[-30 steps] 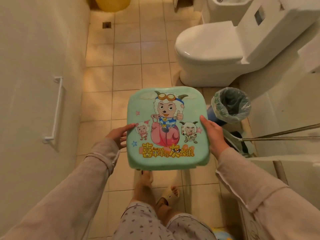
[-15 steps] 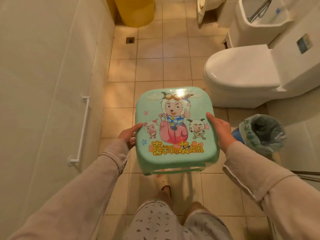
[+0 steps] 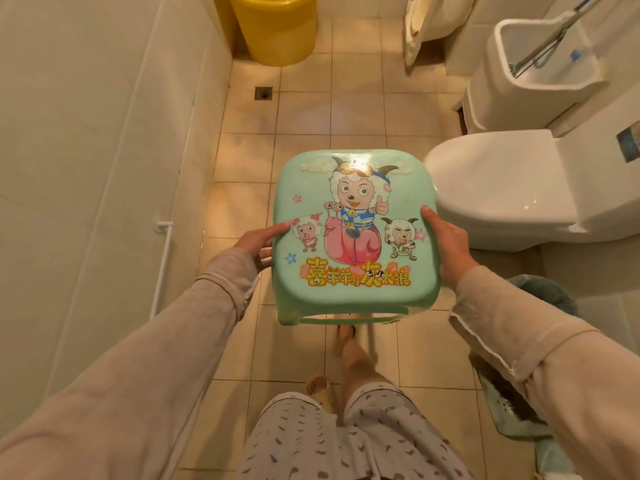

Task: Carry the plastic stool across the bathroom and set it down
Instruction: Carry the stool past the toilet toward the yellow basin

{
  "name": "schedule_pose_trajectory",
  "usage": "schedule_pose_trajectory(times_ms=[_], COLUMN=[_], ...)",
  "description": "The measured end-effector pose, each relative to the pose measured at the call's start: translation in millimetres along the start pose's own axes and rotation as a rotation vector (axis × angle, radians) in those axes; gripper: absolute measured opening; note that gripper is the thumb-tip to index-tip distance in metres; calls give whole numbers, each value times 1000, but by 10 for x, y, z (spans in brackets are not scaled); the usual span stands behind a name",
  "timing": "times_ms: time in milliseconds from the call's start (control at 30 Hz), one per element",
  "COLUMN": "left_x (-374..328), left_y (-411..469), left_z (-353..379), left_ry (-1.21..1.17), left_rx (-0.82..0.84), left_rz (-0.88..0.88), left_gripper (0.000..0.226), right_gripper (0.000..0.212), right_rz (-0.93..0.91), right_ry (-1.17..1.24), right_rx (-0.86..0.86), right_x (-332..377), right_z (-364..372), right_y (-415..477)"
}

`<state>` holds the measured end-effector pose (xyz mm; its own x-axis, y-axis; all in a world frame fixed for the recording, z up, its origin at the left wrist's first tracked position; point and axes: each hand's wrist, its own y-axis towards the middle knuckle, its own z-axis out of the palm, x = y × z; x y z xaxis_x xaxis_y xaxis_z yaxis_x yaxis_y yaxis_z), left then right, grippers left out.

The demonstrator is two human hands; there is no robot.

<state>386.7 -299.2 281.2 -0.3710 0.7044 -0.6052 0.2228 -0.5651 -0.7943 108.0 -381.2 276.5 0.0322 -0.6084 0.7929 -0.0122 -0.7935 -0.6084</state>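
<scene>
The plastic stool (image 3: 353, 237) is mint green with a cartoon sheep picture and yellow lettering on its seat. It hangs in the air above the tiled floor, seat up and level. My left hand (image 3: 258, 242) grips its left edge, thumb on the seat, fingers underneath. My right hand (image 3: 446, 245) grips the right edge the same way. The stool's legs are mostly hidden below the seat.
A white toilet (image 3: 512, 188) with its lid down stands right of the stool. A yellow bucket (image 3: 277, 26) sits at the far wall, a floor drain (image 3: 263, 93) near it. A lined bin (image 3: 540, 292) is at my right. A white wall rail (image 3: 162, 268) is on the left.
I have walked forward with the stool held between both hands. The toilet and bin have slid toward me and to the right; the yellow bucket and far fixtures have come into view.
</scene>
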Motion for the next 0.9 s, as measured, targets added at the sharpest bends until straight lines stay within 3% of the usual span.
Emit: schedule_pose_trajectory(times_ms=[167, 367, 567, 733, 900], left_x=[-477, -1162, -1851, -2407, -3022], left_y=[426, 925, 1346, 1828, 2338], left_z=[129, 288, 401, 459, 431], left_ry=[-8, -54, -43, -57, -92], left_rx=[-40, -79, -85, -69, -69], left_rz=[-27, -34, 19, 18, -22], left_gripper=[52, 20, 34, 34, 40], right_gripper=[33, 26, 45, 24, 35], right_rz=[42, 22, 5, -23, -30], right_ry=[6, -11, -36, -7, -1], right_rx=[5, 21, 12, -28, -125], right_x=[431, 1025, 1596, 1967, 2398], right_z=[206, 440, 690, 946, 1326], right_y=[474, 1209, 1786, 2304, 2819])
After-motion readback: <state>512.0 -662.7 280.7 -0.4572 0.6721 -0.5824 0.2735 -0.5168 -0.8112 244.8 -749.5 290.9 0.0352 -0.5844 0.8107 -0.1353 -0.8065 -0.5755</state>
